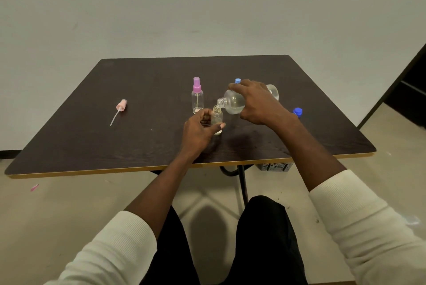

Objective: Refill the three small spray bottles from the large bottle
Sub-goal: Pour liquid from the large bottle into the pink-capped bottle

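Large bottle | right hand grasps | left hand grips uncapped bottle | liquid unclear

**Pouring into an open small bottle**

The right hand tips the large clear plastic bottle sideways, its neck just above the uncapped small clear bottle, which the left hand steadies on the dark wooden counter. A pink-capped spray bottle stands behind; a detached pale pink sprayer head lies left.

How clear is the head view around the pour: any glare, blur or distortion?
Head view: even, dim light, no harsh glare; the large bottle and open small bottle are transparent and soft, so liquid level is unreadable; wide-angle bowing bends the table edges.
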Demonstrator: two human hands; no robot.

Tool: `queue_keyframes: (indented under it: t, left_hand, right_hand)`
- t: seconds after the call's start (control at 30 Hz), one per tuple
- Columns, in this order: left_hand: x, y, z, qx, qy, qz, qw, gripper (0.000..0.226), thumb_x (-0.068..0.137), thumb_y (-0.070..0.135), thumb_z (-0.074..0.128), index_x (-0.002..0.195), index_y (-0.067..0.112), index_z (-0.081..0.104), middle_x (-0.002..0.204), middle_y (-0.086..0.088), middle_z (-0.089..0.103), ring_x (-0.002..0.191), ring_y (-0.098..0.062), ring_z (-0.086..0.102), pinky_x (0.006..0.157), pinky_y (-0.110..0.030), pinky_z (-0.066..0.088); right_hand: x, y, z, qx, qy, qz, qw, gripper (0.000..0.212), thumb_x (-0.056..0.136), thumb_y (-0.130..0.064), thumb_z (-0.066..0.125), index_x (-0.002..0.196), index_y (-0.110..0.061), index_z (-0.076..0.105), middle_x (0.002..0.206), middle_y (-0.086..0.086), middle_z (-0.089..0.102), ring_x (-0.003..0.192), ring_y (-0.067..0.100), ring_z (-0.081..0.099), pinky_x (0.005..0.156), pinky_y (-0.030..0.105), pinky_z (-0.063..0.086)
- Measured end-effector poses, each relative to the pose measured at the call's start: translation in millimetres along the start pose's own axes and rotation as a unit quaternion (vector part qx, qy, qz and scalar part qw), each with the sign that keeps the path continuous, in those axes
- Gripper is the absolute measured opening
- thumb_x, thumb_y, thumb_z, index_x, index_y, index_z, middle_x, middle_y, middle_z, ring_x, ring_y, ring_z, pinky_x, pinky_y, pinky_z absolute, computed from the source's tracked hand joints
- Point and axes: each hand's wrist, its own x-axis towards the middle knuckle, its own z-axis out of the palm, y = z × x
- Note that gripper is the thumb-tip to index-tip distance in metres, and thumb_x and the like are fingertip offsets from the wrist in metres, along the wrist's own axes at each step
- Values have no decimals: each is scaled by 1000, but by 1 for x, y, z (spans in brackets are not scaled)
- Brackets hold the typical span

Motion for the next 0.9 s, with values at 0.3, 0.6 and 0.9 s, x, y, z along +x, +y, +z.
queue_keyframes:
  t: [0.3, 0.6, 0.9]
  left_hand:
    - [0, -2, 0, 1, -2, -4, 1000, 30, 79, 21, 84, 104, 18, 66, 95, 4, 73, 87, -7, 70, 81, -27, 59]
    - [0, -3, 0, -3, -3, -10, 1000, 32, 78, 22, 84, 104, 17, 67, 96, 1, 73, 89, -13, 70, 82, -31, 59]
    - [1, -4, 0, -5, -8, -12, 1000, 31, 79, 22, 84, 104, 16, 67, 96, 3, 74, 89, -12, 71, 84, -37, 59]
  right_hand:
    - [1, 1, 0, -2, -2, 2, 1000, 75, 77, -14, 74, 143, -23, 40, 145, 7, 43, 134, 29, 37, 111, 41, 26]
    - [3, 1, 1, -6, -2, 3, 1000, 74, 77, -13, 73, 143, -23, 40, 144, 7, 44, 133, 30, 37, 111, 41, 26]
    - [1, 0, -2, -5, -4, 0, 1000, 74, 78, -11, 72, 143, -22, 40, 145, 7, 43, 135, 28, 36, 112, 40, 24]
